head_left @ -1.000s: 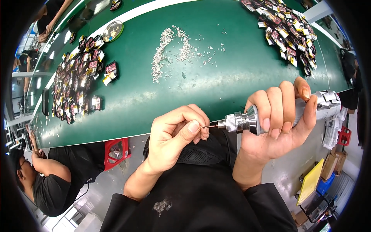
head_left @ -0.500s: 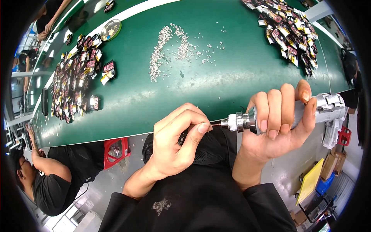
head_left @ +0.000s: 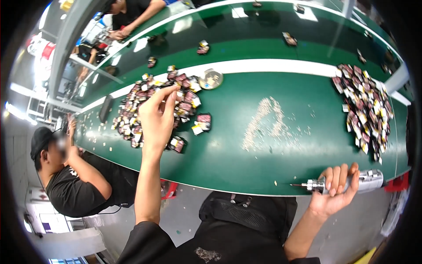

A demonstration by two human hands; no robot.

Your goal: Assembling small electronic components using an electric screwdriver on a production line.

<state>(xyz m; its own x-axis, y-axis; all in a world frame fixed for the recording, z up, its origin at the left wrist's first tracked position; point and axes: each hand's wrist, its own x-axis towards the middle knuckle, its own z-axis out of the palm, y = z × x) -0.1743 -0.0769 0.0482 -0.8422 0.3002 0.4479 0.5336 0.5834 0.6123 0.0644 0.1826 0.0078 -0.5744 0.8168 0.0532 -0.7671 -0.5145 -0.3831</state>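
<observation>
My left hand (head_left: 157, 115) is raised over the left pile of small black parts (head_left: 132, 108), which have reddish faces and white and yellow tags. Its thumb and index finger come together in a pinch; whether anything is between them is too small to make out. My right hand (head_left: 334, 190) wraps round a grey electric screwdriver (head_left: 370, 180) by the table's front edge. The thin bit (head_left: 299, 185) points left and touches nothing. Two single parts (head_left: 203, 123) lie at the pile's right side.
Small white pieces (head_left: 263, 119) are scattered mid-table. A round dish (head_left: 211, 79) with small contents sits behind the left pile. Another pile of parts (head_left: 365, 110) lies at right. Spaced parts (head_left: 289, 38) lie on the strip beyond the white rail (head_left: 272, 66). A person (head_left: 74, 176) sits at left.
My left hand has left the screwdriver bit and moved left and forward over the left pile. The screwdriver has shifted away from my body, still in my right hand. The view has swung up and left.
</observation>
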